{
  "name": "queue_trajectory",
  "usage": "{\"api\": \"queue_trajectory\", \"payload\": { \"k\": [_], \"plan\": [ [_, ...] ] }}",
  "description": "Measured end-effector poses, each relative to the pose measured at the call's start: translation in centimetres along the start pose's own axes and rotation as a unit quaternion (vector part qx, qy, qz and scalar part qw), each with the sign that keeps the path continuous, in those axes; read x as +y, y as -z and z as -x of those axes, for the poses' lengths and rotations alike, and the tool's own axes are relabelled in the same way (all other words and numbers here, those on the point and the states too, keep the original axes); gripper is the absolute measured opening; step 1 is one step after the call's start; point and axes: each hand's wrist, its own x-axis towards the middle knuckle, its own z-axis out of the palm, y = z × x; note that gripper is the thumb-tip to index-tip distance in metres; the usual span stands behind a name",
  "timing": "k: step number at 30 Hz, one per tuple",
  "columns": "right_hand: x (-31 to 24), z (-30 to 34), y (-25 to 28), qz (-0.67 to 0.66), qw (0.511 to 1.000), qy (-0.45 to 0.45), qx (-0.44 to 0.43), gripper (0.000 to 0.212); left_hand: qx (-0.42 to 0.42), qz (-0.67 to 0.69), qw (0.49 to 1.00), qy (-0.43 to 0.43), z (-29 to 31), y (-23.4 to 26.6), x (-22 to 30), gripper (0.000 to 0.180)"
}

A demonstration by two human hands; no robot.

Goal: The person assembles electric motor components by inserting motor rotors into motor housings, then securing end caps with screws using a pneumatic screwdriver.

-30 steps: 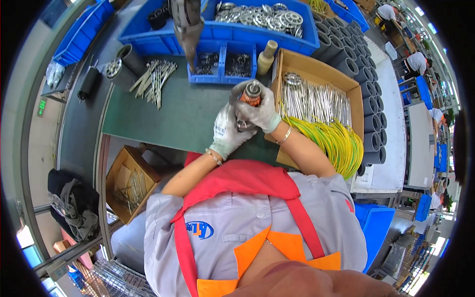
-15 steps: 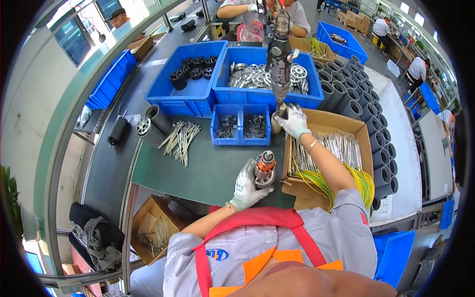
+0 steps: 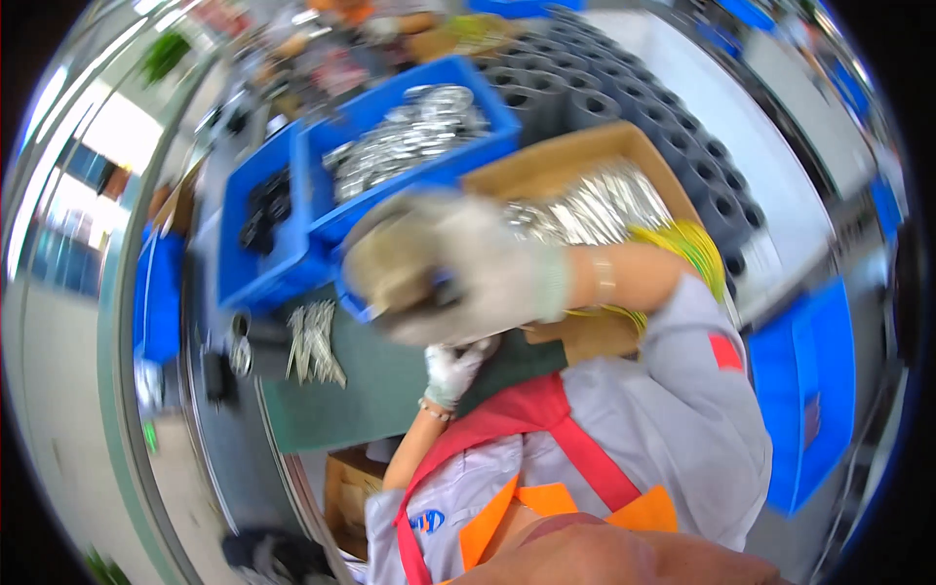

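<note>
My gloved right hand (image 3: 487,263) is raised close in front, smeared by motion. It is closed round a tan, blunt tool (image 3: 395,268) whose kind is too blurred to tell. Below and behind it, my gloved left hand (image 3: 451,375) rests low over the green worktop (image 3: 375,402), its fingers curled in toward the right. Whatever my left hand grips is hidden behind my right hand. A bundle of thin metal rods (image 3: 314,343) lies on the worktop to the left.
Blue bins of silvery parts (image 3: 409,136) and black parts (image 3: 268,210) stand beyond. A carton (image 3: 673,180) of metal rods and yellow-green wires (image 3: 694,255) sits right. Grey tubes (image 3: 673,127) are massed behind it. A blue crate (image 3: 799,390) is at far right.
My right hand has come up and left from the tan tool's place by the carton, now holding a tan tool. The copper-wound motor armature at my left hand is now hidden. The view has turned.
</note>
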Motion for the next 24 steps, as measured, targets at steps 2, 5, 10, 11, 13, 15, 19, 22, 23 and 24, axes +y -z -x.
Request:
{"api": "queue_trajectory", "payload": {
  "k": [2, 5, 10, 11, 13, 15, 19, 22, 23, 24],
  "plan": [
    [1.8, 2.3, -2.6, 0.078, 0.980, -0.089, -0.159, 0.057, 0.022, -0.095, 0.995, 0.016, 0.8, 1.1, -2.5, 0.016],
    [2.7, 5.8, -2.1, -0.061, 0.968, -0.179, -0.165, 0.065, 0.075, -0.040, 0.996, -0.001, 0.5, 0.1, -3.1, 0.008],
    [2.9, 11.7, 9.5, 0.071, 0.971, -0.225, 0.044, 0.064, 0.093, -0.053, 0.992, -0.061, 1.2, -0.1, -0.6, 0.052],
    [3.4, 14.2, 13.0, 0.120, 0.949, -0.272, 0.102, 0.054, 0.115, -0.097, 0.984, -0.096, 1.6, 0.5, -0.7, 0.057],
    [2.4, 18.5, 20.0, 0.307, 0.840, -0.412, 0.171, 0.037, 0.183, -0.104, 0.972, -0.102, 4.1, 2.0, -1.4, 0.056],
    [2.2, 24.8, 26.1, 0.539, 0.694, -0.445, 0.170, 0.036, 0.171, -0.056, 0.983, -0.023, 6.8, 3.6, -1.4, 0.043],
    [0.7, 32.0, 32.6, 0.570, 0.531, -0.627, 0.002, 0.046, 0.004, 0.004, 0.999, 0.045, 6.1, 1.3, 1.8, 0.028],
    [1.9, 33.5, 33.6, 0.533, 0.506, -0.676, -0.052, 0.049, -0.104, 0.090, 0.984, 0.111, 4.1, -1.5, 1.6, 0.024],
    [2.3, 33.2, 33.4, 0.502, 0.500, -0.705, -0.040, 0.050, -0.133, 0.101, 0.980, 0.105, 3.3, -2.5, 2.2, 0.021],
    [2.0, 32.5, 33.3, 0.505, 0.504, -0.699, -0.046, 0.050, -0.165, 0.111, 0.975, 0.097, 2.6, -3.1, 2.9, 0.019]
  ]
}}
